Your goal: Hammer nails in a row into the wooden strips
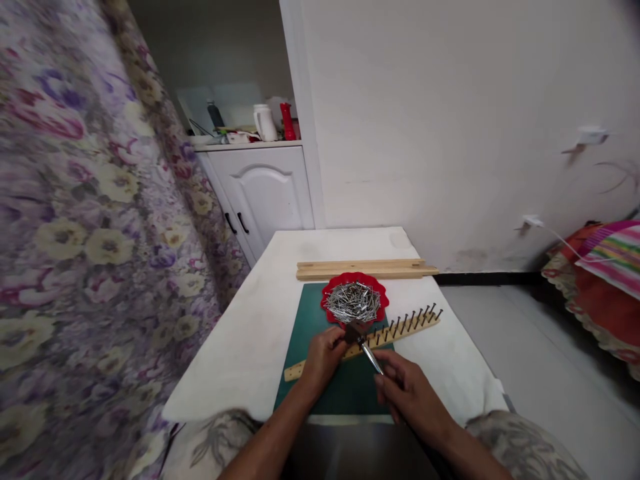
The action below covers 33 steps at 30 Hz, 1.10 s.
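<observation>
Red bowl (385,302) with wavy rim, heaped with shiny nails (353,301), at far end of green mat (345,395). Wood strip (353,351) slants across mat, nearer person than bowl; dark nails (406,323) stick up from its right part. Right hand (407,390) grips hammer (371,356). Left hand (323,357) at strip, by hammer head; cannot tell if fingers pinch anything.

Wooden strip (387,338) and hammer (371,357) partly hidden by the hands (323,357) (409,395), floral curtain (85,240) cut off left.
</observation>
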{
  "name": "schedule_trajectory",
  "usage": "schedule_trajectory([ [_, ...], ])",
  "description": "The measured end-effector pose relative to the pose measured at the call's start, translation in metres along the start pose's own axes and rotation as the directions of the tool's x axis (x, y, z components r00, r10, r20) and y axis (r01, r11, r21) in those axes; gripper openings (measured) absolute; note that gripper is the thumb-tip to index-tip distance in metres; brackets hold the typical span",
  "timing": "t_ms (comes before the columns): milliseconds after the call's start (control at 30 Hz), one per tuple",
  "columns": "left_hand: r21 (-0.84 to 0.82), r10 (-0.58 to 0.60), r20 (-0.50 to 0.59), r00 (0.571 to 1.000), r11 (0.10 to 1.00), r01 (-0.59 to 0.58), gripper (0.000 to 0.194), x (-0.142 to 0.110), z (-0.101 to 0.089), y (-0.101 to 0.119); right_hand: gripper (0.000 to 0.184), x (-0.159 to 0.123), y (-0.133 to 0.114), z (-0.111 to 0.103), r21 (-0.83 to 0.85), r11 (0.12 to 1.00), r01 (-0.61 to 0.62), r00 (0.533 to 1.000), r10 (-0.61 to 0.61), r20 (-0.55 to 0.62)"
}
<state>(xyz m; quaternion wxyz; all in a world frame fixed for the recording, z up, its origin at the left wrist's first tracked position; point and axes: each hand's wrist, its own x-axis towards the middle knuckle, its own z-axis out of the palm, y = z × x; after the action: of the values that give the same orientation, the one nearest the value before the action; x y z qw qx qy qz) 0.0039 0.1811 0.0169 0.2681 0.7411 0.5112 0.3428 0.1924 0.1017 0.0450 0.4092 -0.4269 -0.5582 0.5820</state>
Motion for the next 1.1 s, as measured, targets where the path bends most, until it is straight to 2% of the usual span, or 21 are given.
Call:
schedule_trajectory([
  [467,-0.068,-0.004,0.001,1.000,0.998,0.004,0.018,-0.002,-0.001,-0.001,0.033,-0.001,0.001,0.007,-0.045,0.999,0.007,1.000,-0.007,0.011],
  [633,-0.045,0.013,-0.008,1.000,0.999,-0.014,0.019,-0.001,-0.001,-0.002,0.034,-0.002,-0.003,0.008,-0.041,0.999,-0.002,1.000,0.002,0.017],
  [933,-0.052,-0.008,0.006,1.000,0.999,0.008,0.014,-0.003,-0.002,0.002,0.039,-0.001,-0.001,-0.002,0.028,1.000,0.005,0.998,-0.004,-0.064],
  [1100,-0.045,-0.019,-0.005,1.000,0.999,0.018,0.013,-0.003,-0.003,0.005,0.038,0.000,-0.003,0.000,0.031,1.000,0.000,0.999,0.002,-0.049],
])
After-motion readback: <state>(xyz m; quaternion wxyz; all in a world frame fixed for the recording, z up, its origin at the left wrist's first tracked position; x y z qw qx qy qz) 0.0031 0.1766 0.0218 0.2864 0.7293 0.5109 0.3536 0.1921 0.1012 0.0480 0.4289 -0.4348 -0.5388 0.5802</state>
